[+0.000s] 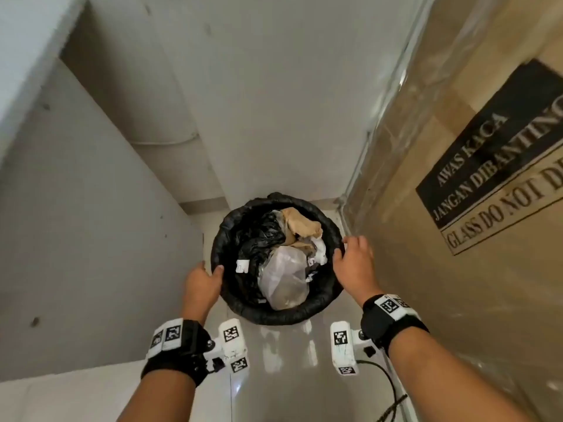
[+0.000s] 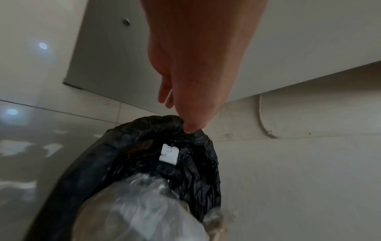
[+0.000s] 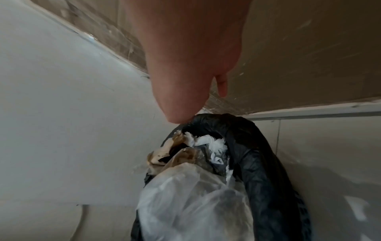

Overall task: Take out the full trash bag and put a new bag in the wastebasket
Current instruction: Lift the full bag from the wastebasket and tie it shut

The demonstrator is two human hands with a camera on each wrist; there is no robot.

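The wastebasket (image 1: pixel 330 295) sits on the pale tiled floor (image 1: pixel 307 376) at the centre of the head view, lined with a black trash bag (image 1: pixel 275 315) whose edge is rolled over the rim. Inside lie a clear plastic bag (image 1: pixel 285 278), crumpled brown paper (image 1: pixel 301 223), white tissue (image 1: pixel 320 249) and a small white label (image 1: pixel 242 265).

The left hand (image 1: pixel 202 283) is at the left side of the rim — thumb hooked inside, fingers curled down the outside, clamped on the rolled bag edge. The right hand (image 1: pixel 355 264) meets the right side of the rim; its thumb tip presses the bag edge in the right wrist view, but I cannot tell whether the fingers grip it.

A grey wall (image 1: pixel 76 239) fills the left of the frame, and a plastic-wrapped cardboard box (image 1: pixel 457 269) printed "GLASS DO NOT" fills the right.
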